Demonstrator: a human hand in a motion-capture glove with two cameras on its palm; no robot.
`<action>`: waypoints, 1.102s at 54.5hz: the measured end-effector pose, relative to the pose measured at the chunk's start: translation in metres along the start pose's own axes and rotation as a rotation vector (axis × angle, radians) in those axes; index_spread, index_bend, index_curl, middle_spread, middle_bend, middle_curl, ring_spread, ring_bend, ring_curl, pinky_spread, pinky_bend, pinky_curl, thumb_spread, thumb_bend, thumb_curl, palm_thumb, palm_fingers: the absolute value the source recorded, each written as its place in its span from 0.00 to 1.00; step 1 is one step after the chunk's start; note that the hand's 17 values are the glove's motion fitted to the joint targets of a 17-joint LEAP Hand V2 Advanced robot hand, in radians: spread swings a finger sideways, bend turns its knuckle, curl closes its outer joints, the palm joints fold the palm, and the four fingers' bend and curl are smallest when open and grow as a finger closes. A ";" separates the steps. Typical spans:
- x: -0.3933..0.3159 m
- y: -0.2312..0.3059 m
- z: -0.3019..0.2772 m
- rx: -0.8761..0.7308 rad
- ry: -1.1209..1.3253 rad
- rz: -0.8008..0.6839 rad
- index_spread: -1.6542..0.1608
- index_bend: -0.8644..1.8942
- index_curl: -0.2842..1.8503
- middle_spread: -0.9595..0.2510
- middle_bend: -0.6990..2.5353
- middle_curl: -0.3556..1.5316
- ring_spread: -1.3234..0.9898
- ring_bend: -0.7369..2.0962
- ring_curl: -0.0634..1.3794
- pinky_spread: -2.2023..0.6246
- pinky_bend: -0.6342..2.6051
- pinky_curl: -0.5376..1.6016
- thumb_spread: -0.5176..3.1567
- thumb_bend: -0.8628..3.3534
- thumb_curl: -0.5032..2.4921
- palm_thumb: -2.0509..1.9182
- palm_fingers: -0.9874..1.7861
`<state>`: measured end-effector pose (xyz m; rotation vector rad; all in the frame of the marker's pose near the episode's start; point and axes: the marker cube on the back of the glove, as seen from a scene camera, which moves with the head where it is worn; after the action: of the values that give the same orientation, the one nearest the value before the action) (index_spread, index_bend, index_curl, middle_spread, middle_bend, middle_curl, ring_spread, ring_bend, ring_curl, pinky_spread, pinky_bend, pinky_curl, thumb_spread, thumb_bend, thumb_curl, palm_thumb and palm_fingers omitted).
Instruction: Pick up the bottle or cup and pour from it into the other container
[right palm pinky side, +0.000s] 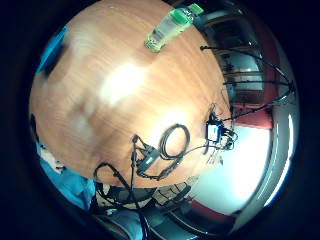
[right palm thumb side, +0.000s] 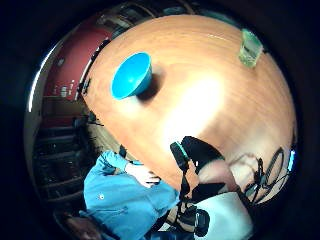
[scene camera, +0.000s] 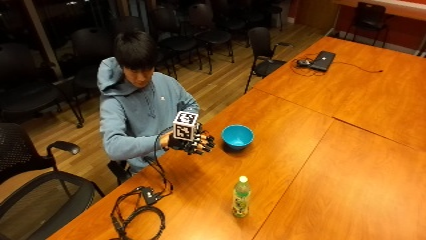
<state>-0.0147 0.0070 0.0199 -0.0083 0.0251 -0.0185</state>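
Item: black-gloved right hand (scene camera: 194, 142), raised above the near edge of the long wooden desk (scene camera: 313, 165), fingers loosely curled, grasping nothing; grip released.

Item: round blue plastic bowl (scene camera: 237, 136), upright on the desk, just beside the hand and apart from it; also seen on the wood in the thumb-side palm view (right palm thumb side: 131, 75).

Item: clear plastic bottle with green label and green cap (scene camera: 241, 197), upright on the desk, well apart from the bowl and hand; also in the little-finger-side view (right palm pinky side: 167, 28).

Item: person in blue-grey hooded top (scene camera: 136, 112), seated at the desk.
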 end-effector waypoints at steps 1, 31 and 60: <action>-0.005 0.002 0.005 -0.002 0.006 -0.006 0.80 0.38 0.15 0.76 0.27 0.21 0.58 0.35 0.07 0.81 0.29 0.27 0.24 0.26 0.20 0.63 0.42; 0.020 0.008 0.015 0.006 0.078 0.034 0.68 0.38 0.24 0.73 0.27 0.30 0.60 0.37 0.17 0.87 0.33 0.33 0.39 0.21 0.25 0.67 0.39; 0.137 -0.001 0.003 0.120 -0.007 0.183 0.69 0.36 0.25 0.75 0.28 0.34 0.61 0.38 0.20 0.87 0.34 0.34 0.40 0.20 0.27 0.68 0.39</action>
<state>0.1226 0.0031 0.0193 0.1139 0.0172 0.1633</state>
